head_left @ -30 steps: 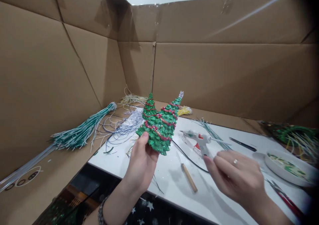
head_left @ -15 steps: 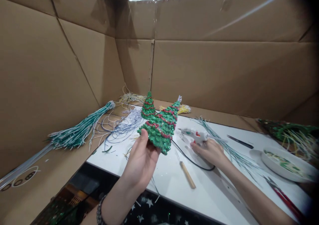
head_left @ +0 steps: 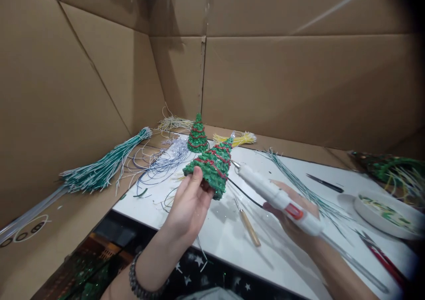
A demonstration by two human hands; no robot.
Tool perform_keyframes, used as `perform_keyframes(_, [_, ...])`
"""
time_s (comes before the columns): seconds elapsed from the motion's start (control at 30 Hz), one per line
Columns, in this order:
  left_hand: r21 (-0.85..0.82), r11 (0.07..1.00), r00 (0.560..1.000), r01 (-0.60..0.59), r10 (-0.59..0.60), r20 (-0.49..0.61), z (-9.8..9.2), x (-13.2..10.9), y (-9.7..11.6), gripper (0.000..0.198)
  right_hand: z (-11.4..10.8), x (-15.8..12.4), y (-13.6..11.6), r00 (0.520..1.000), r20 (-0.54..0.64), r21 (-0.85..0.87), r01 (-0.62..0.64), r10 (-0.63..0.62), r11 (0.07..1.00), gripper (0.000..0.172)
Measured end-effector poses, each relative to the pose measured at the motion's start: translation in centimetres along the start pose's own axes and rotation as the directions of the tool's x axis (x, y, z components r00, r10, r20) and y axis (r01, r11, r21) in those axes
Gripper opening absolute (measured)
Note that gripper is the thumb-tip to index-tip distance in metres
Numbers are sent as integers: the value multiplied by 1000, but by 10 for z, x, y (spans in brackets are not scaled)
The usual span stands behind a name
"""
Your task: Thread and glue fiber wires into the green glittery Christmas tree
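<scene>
In the head view, the left hand was closed on the base of a green glitter Christmas tree with red garland. The thumb lay on its lower front edge and the fingers were behind it. The tree was held tilted, above the near edge of the white tabletop. A bead bracelet circled the wrist below the tree.

Right of the tree, the right hand was wrapped around the grip of a white hot glue gun. The gun hid most of that hand. The gun's nozzle pointed at the tree's upper right side, just beside it; actual contact could not be made out. A black cord ran on the tabletop under the gun.

Behind the tree, a smaller tree stood upright. A yellow wire bundle lay beyond the tree to the right. Far left of it lay a green-and-white wire bundle. Below and right of the tree lay a wooden-handled awl. Well to its right sat a white dish. Cardboard walls enclosed everything behind the tree.
</scene>
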State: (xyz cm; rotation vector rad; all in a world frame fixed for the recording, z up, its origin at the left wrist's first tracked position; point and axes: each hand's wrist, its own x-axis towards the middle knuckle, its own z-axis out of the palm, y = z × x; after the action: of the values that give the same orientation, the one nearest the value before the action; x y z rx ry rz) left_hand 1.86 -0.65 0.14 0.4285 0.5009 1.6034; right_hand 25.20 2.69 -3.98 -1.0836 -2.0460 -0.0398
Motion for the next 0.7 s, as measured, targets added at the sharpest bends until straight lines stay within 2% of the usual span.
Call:
perform_keyframes(0.1, [9, 1000, 1000, -10, 10, 8, 0, 0, -2, 26, 2, -3, 5, 985, 119, -54, 130, -123, 990, 28])
perform_keyframes(0.3, [48, 999, 1000, -12, 11, 21, 0, -1, -3, 24, 2, -1, 5, 955, 115, -121, 288, -275, 950, 28])
perform_keyframes(0.53, [40, 999, 999, -10, 8, 34, 0, -4, -4, 31, 4, -3, 8, 949, 85, -122, 313, -304, 942, 29])
perform_keyframes(0.7, [29, 1000, 999, -1, 0, 43, 0, -5, -4, 33, 3, -4, 7, 964, 111, -104, 255, -243, 961, 28])
